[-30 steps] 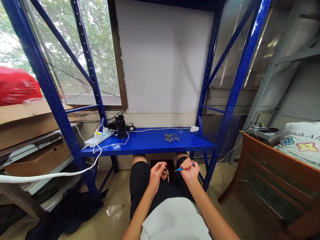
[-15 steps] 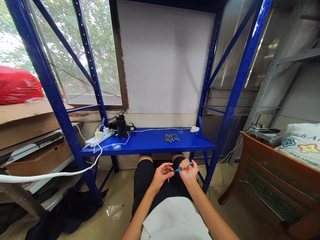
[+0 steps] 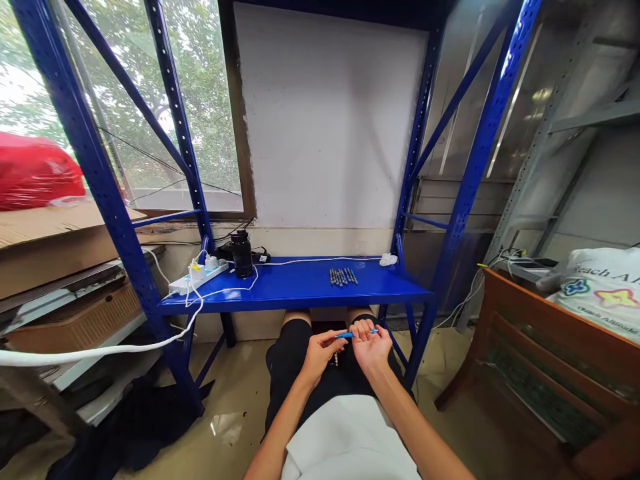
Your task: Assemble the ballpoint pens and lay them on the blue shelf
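A slim blue pen point(image 3: 345, 335) lies level between my two hands, above my lap. My left hand point(image 3: 319, 353) pinches its left end between thumb and fingers. My right hand point(image 3: 371, 345), palm turned up, has its fingers curled over the other end, and a bit of blue shows past them. Beyond the hands, a row of several dark pens point(image 3: 343, 277) lies side by side on the blue shelf table point(image 3: 295, 283).
On the table's left are a white power strip point(image 3: 200, 277) with cables and a black bottle point(image 3: 243, 253). A crumpled white item point(image 3: 388, 259) sits at the back right. A wooden chair point(image 3: 540, 347) stands to the right, bearing a white bag point(image 3: 605, 287).
My left hand has closed on the left end of the pen. The pen has turned from tilted to nearly level, and my right hand has shifted slightly left with its palm more upward.
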`<state>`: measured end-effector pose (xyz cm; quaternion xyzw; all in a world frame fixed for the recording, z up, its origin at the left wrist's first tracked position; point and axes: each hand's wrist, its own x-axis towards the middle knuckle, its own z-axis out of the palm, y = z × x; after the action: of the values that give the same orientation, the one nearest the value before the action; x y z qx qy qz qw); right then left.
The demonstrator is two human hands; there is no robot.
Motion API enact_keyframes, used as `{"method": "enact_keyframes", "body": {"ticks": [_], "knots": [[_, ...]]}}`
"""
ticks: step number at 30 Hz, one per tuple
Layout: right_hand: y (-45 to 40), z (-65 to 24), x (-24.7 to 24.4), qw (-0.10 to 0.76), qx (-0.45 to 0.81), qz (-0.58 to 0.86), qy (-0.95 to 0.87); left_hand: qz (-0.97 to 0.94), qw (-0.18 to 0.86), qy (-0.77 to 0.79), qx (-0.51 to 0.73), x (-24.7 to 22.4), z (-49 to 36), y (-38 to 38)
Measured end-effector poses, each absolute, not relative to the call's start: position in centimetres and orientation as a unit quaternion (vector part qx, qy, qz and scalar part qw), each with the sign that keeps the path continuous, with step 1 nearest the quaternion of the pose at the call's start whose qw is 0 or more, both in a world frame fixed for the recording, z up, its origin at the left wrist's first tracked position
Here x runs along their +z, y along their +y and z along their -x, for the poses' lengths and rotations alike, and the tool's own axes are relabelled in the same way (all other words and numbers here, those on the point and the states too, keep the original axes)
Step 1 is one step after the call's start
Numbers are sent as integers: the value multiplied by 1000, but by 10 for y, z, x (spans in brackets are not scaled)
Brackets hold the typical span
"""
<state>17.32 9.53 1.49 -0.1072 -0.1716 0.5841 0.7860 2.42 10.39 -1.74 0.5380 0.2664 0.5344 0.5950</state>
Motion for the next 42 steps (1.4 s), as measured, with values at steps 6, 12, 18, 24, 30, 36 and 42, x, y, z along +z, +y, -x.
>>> {"method": "enact_keyframes", "body": {"ticks": [6, 12, 18, 24, 30, 36, 42], "knots": [[91, -169, 17, 746, 623, 125, -202, -471, 596, 263, 595, -22, -23, 109], [94, -158, 12, 690, 642, 221, -250, -372, 601, 256, 659, -23, -17, 118], [93, -141, 0, 585, 631, 288, -421, -312, 590, 269, 695, -28, -11, 122], [98, -130, -6, 576, 565, 306, -506, -337, 622, 262, 657, -27, -8, 114], [175, -120, 19, 468, 353, 445, -677, -291, 623, 287, 667, -33, 2, 113], [278, -95, 55, 345, 234, 529, -739, -282, 632, 302, 656, -36, 9, 110], [310, -76, 47, 230, 143, 562, -782, -279, 649, 298, 642, -38, 9, 110]]}}
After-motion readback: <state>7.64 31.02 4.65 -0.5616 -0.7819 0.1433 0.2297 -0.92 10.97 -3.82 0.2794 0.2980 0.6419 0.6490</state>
